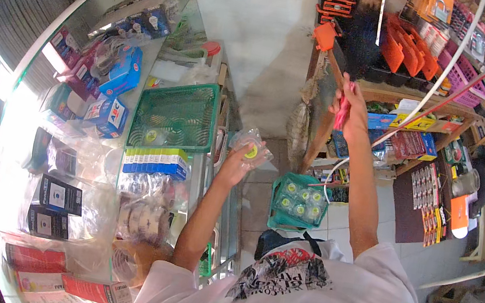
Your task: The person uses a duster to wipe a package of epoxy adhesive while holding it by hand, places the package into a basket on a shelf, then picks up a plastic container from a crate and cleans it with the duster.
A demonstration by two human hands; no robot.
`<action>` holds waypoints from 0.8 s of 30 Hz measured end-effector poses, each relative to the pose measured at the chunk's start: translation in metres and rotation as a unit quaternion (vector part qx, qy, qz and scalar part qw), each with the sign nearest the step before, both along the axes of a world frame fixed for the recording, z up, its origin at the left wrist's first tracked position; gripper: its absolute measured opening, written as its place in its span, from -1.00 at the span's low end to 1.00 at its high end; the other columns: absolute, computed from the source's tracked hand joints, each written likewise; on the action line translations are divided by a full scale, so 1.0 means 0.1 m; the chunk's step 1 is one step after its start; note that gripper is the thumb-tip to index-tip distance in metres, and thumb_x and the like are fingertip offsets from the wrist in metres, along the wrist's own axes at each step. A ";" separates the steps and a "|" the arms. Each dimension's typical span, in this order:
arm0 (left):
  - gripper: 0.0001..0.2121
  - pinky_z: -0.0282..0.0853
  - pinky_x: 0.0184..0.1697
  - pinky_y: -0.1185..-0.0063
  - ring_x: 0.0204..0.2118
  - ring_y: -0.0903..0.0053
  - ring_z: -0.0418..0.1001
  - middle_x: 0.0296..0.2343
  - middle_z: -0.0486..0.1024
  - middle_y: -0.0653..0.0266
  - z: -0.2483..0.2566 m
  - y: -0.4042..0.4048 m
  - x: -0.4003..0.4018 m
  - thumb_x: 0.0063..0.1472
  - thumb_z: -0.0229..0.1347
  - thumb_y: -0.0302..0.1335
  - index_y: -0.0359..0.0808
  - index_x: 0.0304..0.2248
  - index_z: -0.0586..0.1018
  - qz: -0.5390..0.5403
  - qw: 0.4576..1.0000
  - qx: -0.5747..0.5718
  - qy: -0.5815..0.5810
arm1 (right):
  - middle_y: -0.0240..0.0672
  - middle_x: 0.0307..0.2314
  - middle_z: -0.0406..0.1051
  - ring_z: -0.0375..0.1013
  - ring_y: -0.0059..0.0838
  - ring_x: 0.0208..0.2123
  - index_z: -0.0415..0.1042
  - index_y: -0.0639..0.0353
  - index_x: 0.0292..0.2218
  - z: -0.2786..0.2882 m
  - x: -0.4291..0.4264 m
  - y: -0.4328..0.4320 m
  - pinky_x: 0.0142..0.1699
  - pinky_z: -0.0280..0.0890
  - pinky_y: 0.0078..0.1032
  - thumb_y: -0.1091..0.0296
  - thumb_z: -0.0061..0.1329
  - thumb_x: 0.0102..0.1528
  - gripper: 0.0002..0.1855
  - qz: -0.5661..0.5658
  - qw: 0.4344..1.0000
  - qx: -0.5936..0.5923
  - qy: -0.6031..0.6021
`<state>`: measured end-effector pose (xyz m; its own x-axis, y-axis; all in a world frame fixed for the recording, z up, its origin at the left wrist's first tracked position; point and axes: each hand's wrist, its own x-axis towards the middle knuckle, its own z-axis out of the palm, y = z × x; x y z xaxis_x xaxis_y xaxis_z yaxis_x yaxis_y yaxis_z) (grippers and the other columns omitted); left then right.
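My left hand holds a clear plastic package with a round yellow-green label, between the glass display case and the aisle. My right hand, raised on the far side, grips a pink cloth or wrapper; its exact kind is unclear. Left of my left hand, a green plastic basket on the case holds a similar clear package. Lower down, between my arms, a teal basket holds several clear packages with yellow-green labels.
Battery and bulb boxes fill the glass case at left. Wooden shelves with orange-lidded bins stand at right. White cables hang in front of them, near my right arm. A wooden post stands beyond the teal basket.
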<state>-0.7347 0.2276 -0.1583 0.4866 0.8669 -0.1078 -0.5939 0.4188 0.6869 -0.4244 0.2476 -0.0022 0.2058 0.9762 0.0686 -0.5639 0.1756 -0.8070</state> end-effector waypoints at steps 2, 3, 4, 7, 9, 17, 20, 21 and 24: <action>-0.57 0.28 0.08 0.21 0.01 0.12 0.35 -0.03 0.35 -0.01 0.05 -0.01 -0.01 0.24 0.01 -0.30 -0.26 0.05 0.28 0.023 0.999 -0.029 -0.012 | -0.46 -0.55 0.25 0.27 -0.52 -0.59 0.30 0.04 -0.19 -0.17 -0.05 -0.17 -0.36 0.27 -0.47 0.34 -0.05 0.12 -0.79 0.032 0.999 0.036 -0.026; -0.58 0.28 0.07 0.21 0.00 0.11 0.35 -0.04 0.35 -0.02 0.09 -0.01 -0.01 0.25 0.01 -0.28 -0.25 0.05 0.29 0.034 0.998 -0.043 -0.020 | -0.46 -0.56 0.28 0.29 -0.54 -0.61 0.31 0.07 -0.23 -0.22 -0.11 -0.30 -0.45 0.26 -0.52 0.37 -0.04 0.10 -0.82 0.042 0.998 0.016 -0.032; -0.58 0.28 0.07 0.20 0.00 0.11 0.35 -0.04 0.35 -0.03 0.12 -0.03 -0.03 0.25 0.00 -0.26 -0.26 0.03 0.31 0.038 0.998 -0.046 -0.016 | -0.45 -0.57 0.30 0.30 -0.56 -0.62 0.32 0.10 -0.28 -0.28 -0.19 -0.45 -0.54 0.25 -0.58 0.40 -0.03 0.07 -0.85 0.054 0.998 -0.005 -0.037; -0.59 0.30 0.06 0.20 -0.03 0.13 0.37 -0.06 0.36 -0.03 0.15 -0.02 -0.03 0.26 -0.04 -0.22 -0.28 0.01 0.33 0.045 0.997 -0.056 -0.014 | -0.47 -0.69 0.26 0.22 -0.59 -0.73 0.33 0.13 -0.40 -0.62 -0.22 -0.92 -0.61 0.15 -0.60 0.20 -0.06 0.12 -0.80 0.128 0.975 -0.046 -0.174; -0.60 0.30 0.07 0.24 -0.05 0.20 0.40 -0.11 0.39 0.04 0.12 0.03 -0.01 0.30 -0.11 -0.21 -0.30 0.01 0.31 0.046 0.997 -0.064 -0.026 | -0.50 -0.75 0.22 0.17 -0.65 -0.77 0.36 0.15 -0.45 -0.81 -0.23 -1.18 -0.64 0.07 -0.62 0.04 -0.12 0.17 -0.65 0.161 0.962 -0.076 -0.207; -0.49 0.21 0.08 0.14 -0.02 0.24 0.37 -0.08 0.41 0.13 0.03 0.16 -0.06 0.29 -0.24 -0.02 -0.27 -0.01 0.38 0.050 0.985 -0.123 -0.106 | -0.51 -0.83 0.16 0.11 -0.67 -0.78 0.44 0.23 -0.56 -1.33 -0.32 -1.76 -0.65 0.02 -0.60 -0.14 -0.34 0.25 -0.37 0.203 0.873 -0.210 -0.390; -0.46 0.23 0.08 0.31 -0.03 0.30 0.38 -0.08 0.44 0.22 0.09 0.14 -0.05 0.29 -0.28 0.02 -0.24 -0.01 0.42 0.057 0.988 -0.091 -0.114 | -0.49 -0.82 0.19 0.13 -0.68 -0.78 0.45 0.26 -0.54 -1.51 -0.33 -1.90 -0.64 0.07 -0.63 -0.06 -0.31 0.25 -0.42 0.258 0.848 -0.167 -0.431; -0.46 0.27 0.05 0.33 -0.05 0.29 0.40 -0.10 0.45 0.22 0.06 0.15 -0.07 0.28 -0.28 0.01 -0.24 -0.02 0.43 0.059 0.984 -0.095 -0.135 | -0.47 -0.77 0.25 0.16 -0.67 -0.76 0.45 0.27 -0.41 -1.54 -0.34 -1.93 -0.63 0.10 -0.62 0.10 -0.24 0.25 -0.58 0.273 0.844 -0.161 -0.433; -0.48 0.31 0.01 0.33 -0.10 0.28 0.43 -0.14 0.48 0.19 0.26 0.10 0.00 0.27 -0.24 0.00 -0.24 -0.05 0.45 0.074 0.981 -0.115 -0.137 | -0.44 -0.70 0.32 0.19 -0.67 -0.74 0.41 0.29 -0.29 -1.48 -0.53 -2.04 -0.61 0.13 -0.61 0.24 -0.23 0.25 -0.71 0.199 0.894 -0.177 -0.360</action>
